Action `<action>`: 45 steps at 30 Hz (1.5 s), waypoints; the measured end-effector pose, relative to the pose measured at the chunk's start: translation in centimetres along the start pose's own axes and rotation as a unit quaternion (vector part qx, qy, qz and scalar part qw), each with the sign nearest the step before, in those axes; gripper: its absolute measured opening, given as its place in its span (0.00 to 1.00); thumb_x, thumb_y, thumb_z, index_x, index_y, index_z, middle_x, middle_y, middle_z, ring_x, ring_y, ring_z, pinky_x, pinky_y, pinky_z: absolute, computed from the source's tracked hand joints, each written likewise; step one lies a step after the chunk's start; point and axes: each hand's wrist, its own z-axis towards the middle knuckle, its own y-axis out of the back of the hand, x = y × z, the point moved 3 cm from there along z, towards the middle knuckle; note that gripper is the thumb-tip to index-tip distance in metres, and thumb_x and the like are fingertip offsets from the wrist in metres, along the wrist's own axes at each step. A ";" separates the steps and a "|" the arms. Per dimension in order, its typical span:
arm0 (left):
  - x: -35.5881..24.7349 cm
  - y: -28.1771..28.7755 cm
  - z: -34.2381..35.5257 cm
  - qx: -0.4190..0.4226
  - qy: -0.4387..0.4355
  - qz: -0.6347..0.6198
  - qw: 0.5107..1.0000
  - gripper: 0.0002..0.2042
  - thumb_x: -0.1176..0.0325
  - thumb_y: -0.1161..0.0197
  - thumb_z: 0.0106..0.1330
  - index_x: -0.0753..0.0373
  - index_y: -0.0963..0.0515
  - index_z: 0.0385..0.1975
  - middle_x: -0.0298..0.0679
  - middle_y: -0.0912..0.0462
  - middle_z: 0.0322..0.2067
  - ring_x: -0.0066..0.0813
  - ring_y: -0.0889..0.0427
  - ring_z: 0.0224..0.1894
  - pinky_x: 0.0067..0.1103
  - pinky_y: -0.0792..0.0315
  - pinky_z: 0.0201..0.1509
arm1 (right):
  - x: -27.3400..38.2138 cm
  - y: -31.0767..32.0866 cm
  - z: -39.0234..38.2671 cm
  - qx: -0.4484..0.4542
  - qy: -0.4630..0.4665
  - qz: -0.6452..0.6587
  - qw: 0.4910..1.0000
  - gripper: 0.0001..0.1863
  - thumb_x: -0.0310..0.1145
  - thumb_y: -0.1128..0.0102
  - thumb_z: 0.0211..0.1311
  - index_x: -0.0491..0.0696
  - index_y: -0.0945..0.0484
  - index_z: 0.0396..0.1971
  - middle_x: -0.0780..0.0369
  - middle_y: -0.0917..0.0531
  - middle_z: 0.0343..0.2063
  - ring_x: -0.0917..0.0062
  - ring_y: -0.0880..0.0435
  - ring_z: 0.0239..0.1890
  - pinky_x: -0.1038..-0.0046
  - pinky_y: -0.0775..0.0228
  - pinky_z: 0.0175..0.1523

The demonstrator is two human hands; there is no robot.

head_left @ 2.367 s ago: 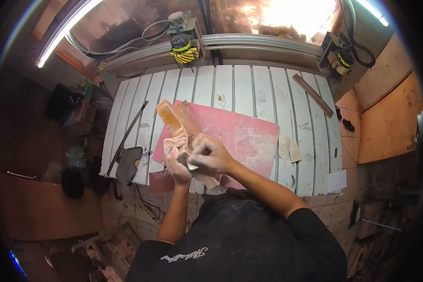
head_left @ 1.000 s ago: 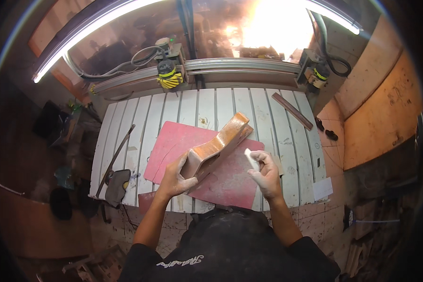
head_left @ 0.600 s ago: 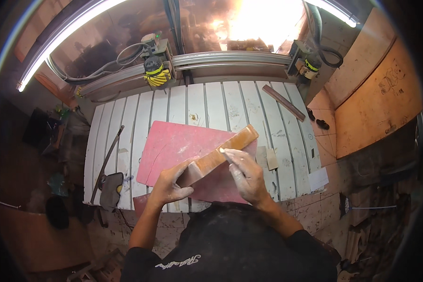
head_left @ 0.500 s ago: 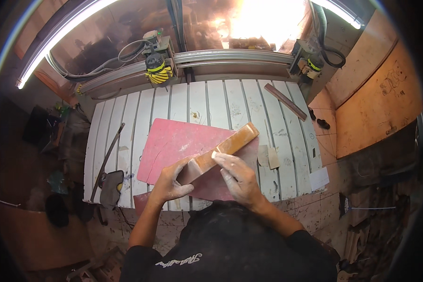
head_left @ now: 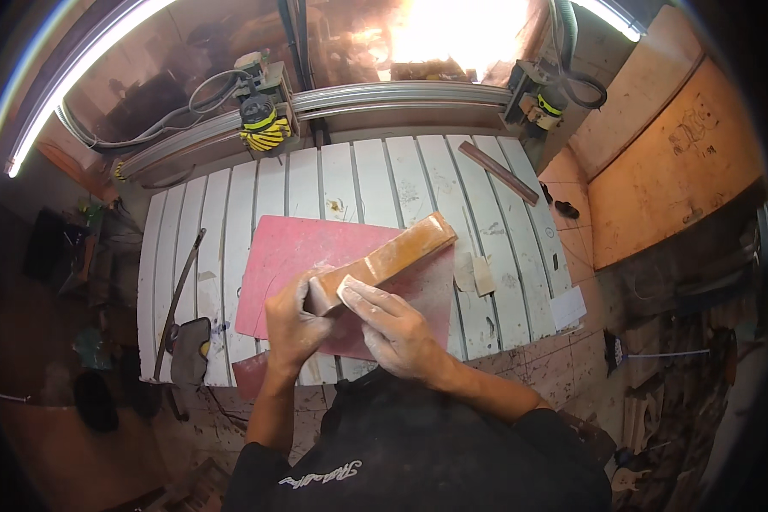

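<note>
The left hand [head_left: 292,320] has its fingers clamped on the near end of an orange-brown wooden block [head_left: 401,252], which points towards 2 o'clock above a pink board [head_left: 299,243]. The right hand's [head_left: 398,335] fingers are together, pinching a small white pad [head_left: 345,287] against the block beside the left hand. Around the slatted bench [head_left: 337,166], a dark strip [head_left: 498,173] lies at 2 o'clock, a beige piece [head_left: 484,275] at 3, and a long thin bar [head_left: 179,294] at 9.

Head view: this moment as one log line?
left hand: grips brown piece | right hand: white pad at brown piece | below: pink sheet
</note>
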 end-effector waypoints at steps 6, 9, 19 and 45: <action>2.0 2.1 0.0 0.035 0.010 0.010 0.999 0.25 0.70 0.15 0.52 0.65 0.15 0.51 0.47 0.08 0.41 0.35 0.06 0.42 0.29 0.15 0.46 | 0.6 -1.9 0.3 0.048 -0.030 0.001 0.998 0.31 0.16 0.42 0.64 0.41 0.23 0.70 0.48 0.22 0.69 0.55 0.17 0.64 0.61 0.25 0.68; 4.0 2.4 -0.1 0.021 0.033 -0.004 0.999 0.24 0.73 0.18 0.52 0.65 0.15 0.51 0.48 0.08 0.41 0.38 0.06 0.42 0.30 0.15 0.46 | 1.5 -2.9 1.2 0.050 -0.058 -0.002 0.997 0.32 0.17 0.42 0.64 0.41 0.24 0.71 0.46 0.23 0.70 0.55 0.15 0.58 0.61 0.24 0.62; 5.5 3.5 2.4 0.075 -0.066 -0.018 0.995 0.26 0.76 0.25 0.45 0.64 0.15 0.50 0.48 0.09 0.40 0.48 0.08 0.39 0.31 0.15 0.42 | 4.9 -4.9 4.2 0.024 -0.056 -0.093 0.994 0.36 0.14 0.41 0.57 0.38 0.25 0.70 0.47 0.19 0.66 0.57 0.22 0.39 0.60 0.25 0.51; 6.8 3.8 3.9 0.115 -0.057 0.011 0.992 0.21 0.70 0.20 0.51 0.61 0.14 0.47 0.46 0.10 0.37 0.48 0.09 0.38 0.33 0.16 0.41 | 2.0 -8.2 5.5 -0.070 -0.112 -0.164 0.978 0.32 0.16 0.43 0.59 0.44 0.21 0.67 0.50 0.19 0.66 0.54 0.13 0.44 0.59 0.18 0.54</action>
